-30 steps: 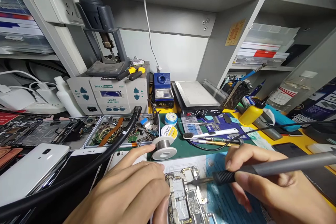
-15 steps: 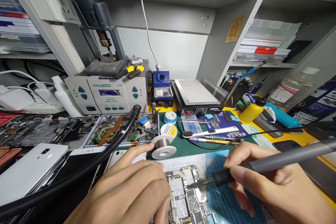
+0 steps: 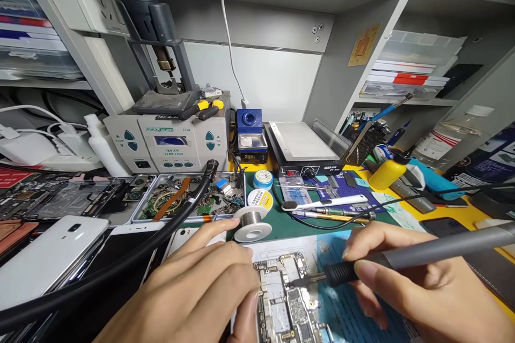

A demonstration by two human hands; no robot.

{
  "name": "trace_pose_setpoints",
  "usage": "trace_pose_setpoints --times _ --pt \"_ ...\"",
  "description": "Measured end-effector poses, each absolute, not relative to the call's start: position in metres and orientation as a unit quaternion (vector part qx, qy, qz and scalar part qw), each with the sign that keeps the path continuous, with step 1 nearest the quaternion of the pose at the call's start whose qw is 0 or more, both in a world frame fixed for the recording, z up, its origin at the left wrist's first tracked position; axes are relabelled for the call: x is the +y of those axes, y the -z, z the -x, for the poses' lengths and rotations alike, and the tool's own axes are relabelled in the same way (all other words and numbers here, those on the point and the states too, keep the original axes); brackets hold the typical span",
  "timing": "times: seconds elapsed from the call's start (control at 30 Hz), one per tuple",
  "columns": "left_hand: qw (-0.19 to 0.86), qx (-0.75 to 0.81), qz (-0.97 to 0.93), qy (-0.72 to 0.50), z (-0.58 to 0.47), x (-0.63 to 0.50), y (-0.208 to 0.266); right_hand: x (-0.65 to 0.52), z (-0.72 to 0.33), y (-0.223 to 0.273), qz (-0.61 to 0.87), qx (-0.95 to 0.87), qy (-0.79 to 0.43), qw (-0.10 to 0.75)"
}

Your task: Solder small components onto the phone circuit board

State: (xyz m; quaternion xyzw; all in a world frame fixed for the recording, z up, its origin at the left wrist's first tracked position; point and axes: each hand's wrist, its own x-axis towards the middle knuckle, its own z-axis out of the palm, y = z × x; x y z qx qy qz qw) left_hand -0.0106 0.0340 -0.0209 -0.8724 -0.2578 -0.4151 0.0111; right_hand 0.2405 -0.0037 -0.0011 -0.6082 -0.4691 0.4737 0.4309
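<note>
My right hand (image 3: 406, 278) grips a soldering iron (image 3: 434, 251) like a pen; its dark tip (image 3: 300, 282) meets the upper middle of a phone circuit board (image 3: 287, 308). The board lies on a blue-and-white printed sheet (image 3: 341, 313). At the board's left edge is my left hand (image 3: 201, 295), middle fingers curled and thumb against that edge, seemingly holding it steady; the hand hides the exact contact. Its index finger stretches to the rim of a white spool of solder wire (image 3: 251, 220), which lies just beyond the board.
A thick black hose (image 3: 173, 241) from the hot-air station (image 3: 169, 142) crosses the left side over phones (image 3: 60, 252). A tray of circuit parts (image 3: 193, 198), a toothbrush (image 3: 325, 202), a heating plate (image 3: 306, 144) and a yellow bottle (image 3: 388, 171) stand behind the hands.
The whole view has shifted slightly, so the background sits a little further right. Both hands, the soldering iron and the circuit board keep nearly the same positions.
</note>
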Motion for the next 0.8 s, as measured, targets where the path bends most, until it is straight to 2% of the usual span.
trace_pose_setpoints --times 0.4,0.67,0.8 --pt "0.010 -0.248 0.881 0.402 0.0135 0.0332 0.0237 -0.0056 -0.2449 0.0029 0.628 -0.492 -0.450 0.401" --pt "0.011 -0.283 0.854 0.436 0.0091 0.0307 0.0269 -0.0011 -0.2397 -0.0031 0.604 -0.516 -0.439 0.420" --pt "0.021 -0.245 0.884 0.398 0.0124 0.0319 0.0228 -0.0001 -0.2407 -0.0028 0.594 -0.539 -0.417 0.428"
